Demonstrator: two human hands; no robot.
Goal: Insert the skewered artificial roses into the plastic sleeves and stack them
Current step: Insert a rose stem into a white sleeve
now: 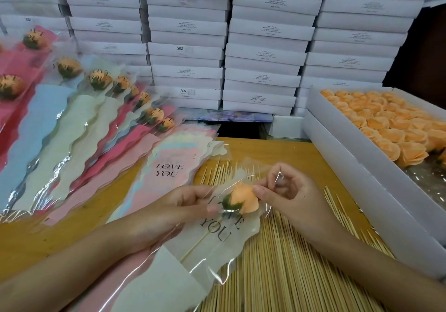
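An orange artificial rose [243, 199] on a wooden skewer [193, 249] lies inside a clear plastic sleeve [217, 239] printed "LOVE YOU". My left hand [190, 200] pinches the sleeve just left of the rose's green base. My right hand [287, 191] pinches the sleeve's open top edge beside the petals. A pile of empty sleeves [173, 164] lies just beyond my left hand. Filled sleeves with roses [101, 80] are fanned out in a stack on the left.
Loose bamboo skewers [289, 263] cover the wooden table [277, 152] under and between my hands. A white box of orange rose heads [386, 123] stands at the right. Stacked white cartons [265, 46] form a wall behind.
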